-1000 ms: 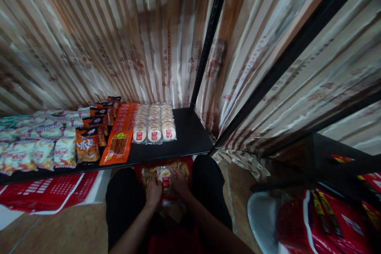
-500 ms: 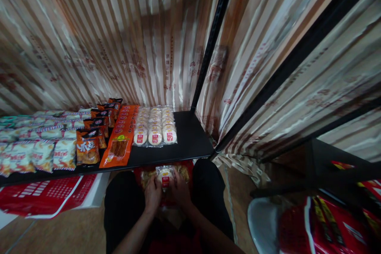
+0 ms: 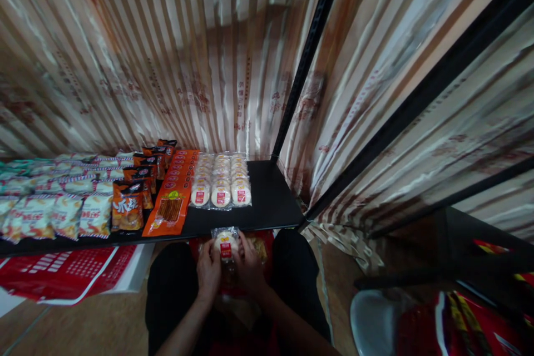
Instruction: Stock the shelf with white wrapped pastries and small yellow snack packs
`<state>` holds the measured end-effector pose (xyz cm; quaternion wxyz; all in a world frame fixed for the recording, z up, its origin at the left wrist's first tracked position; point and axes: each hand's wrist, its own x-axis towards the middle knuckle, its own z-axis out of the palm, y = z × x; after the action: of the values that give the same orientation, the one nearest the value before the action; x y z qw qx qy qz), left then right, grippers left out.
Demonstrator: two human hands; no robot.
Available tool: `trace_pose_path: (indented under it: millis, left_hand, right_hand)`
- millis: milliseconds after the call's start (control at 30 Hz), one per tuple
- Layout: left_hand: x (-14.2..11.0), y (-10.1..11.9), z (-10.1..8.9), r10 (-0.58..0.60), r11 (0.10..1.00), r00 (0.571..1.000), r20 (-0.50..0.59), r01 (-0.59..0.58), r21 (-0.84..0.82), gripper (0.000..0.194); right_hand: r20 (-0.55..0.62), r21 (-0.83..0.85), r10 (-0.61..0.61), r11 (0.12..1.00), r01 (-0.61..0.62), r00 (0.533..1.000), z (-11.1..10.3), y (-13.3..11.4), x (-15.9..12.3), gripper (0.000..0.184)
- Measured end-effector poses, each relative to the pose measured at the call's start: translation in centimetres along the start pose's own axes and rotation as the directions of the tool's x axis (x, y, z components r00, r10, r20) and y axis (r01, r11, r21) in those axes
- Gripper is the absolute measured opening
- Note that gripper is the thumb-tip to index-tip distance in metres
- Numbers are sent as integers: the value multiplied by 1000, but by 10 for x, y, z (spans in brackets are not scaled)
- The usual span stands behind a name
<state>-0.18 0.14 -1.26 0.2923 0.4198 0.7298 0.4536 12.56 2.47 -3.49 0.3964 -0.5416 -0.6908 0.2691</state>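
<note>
White and round, a cake in clear plastic packaging (image 3: 226, 246) with a red label is grasped between a person's two hands, just short of the front edge of a black shelf (image 3: 273, 196). The left hand (image 3: 209, 271) grips one side of the packet and the right hand (image 3: 250, 267) the other, with the label facing up. Beyond them on the shelf, matching packaged cakes (image 3: 221, 193) stand in three columns, just beside a long orange packet (image 3: 169, 208) with a window showing brown sticks. Farther left are a file of orange-and-black snack bags (image 3: 127, 207) and rows of white snack bags (image 3: 95, 216). Below the shelf at left, a red bag (image 3: 79, 273) with a white edge lies above the tiled floor (image 3: 98, 320). Between the person's dark-clad knees sits a red item (image 3: 227, 288), too dim to identify. Pleated, printed curtains (image 3: 225, 67) hang behind the shelf.
</note>
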Motion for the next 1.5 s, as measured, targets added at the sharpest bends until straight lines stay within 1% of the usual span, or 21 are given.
trace_pose_path:
  millis: [67,167,267,400,467,567,633,733,833,900,1033,1200,1300,1500]
  left_hand:
    - [5,2,-2,2,1000,1000,-22,-3,-9,34]
    - [11,5,-5,-8,999,999,-53,6,-44,34]
    - [15,9,-9,-35,995,998,-61,29,-91,33]
    - [18,15,-12,-36,992,998,-46,30,-122,30]
    - [20,16,-12,2,995,999,-47,-6,-97,28]
    - [24,17,-10,92,996,993,-69,-93,-16,26]
    - [27,18,-8,133,991,989,-69,-130,40,26]
    - [30,25,-5,134,985,990,-37,-129,114,29]
    - [33,36,-3,118,978,993,5,-117,173,34]
    - [34,42,-2,126,973,992,21,-128,195,36]
    - [37,51,5,170,966,984,50,-177,186,38]
    - [42,58,20,218,960,973,80,-228,165,39]
    - [45,59,30,236,956,966,104,-250,153,40]
    - [51,57,44,276,943,956,96,-289,163,40]
  right_hand:
    - [4,49,-5,999,5,1000,1,-5,3,43]
    - [9,89,-42,995,41,999,2,-12,10,34]
    - [21,82,-73,994,71,997,2,-17,17,29]
    - [28,48,-74,996,73,997,3,-21,24,31]
    - [23,22,-68,998,67,997,2,-21,27,32]
    - [3,-29,-60,998,61,998,-2,-21,32,32]
    - [-19,-80,-48,996,47,999,-7,-22,35,32]
    - [-22,-145,-16,989,12,1000,-15,-25,42,31]
    - [-18,-157,9,988,-12,1000,-18,-24,49,33]
    - [-37,-157,24,987,-30,999,-19,-21,54,35]
    - [-58,-158,47,986,-56,997,-21,-12,64,36]
    - [-93,-145,74,986,-87,993,-29,-5,76,37]
    - [-100,-126,93,986,-105,991,-32,-2,83,36]
    - [-134,-138,88,985,-107,987,-34,3,94,33]
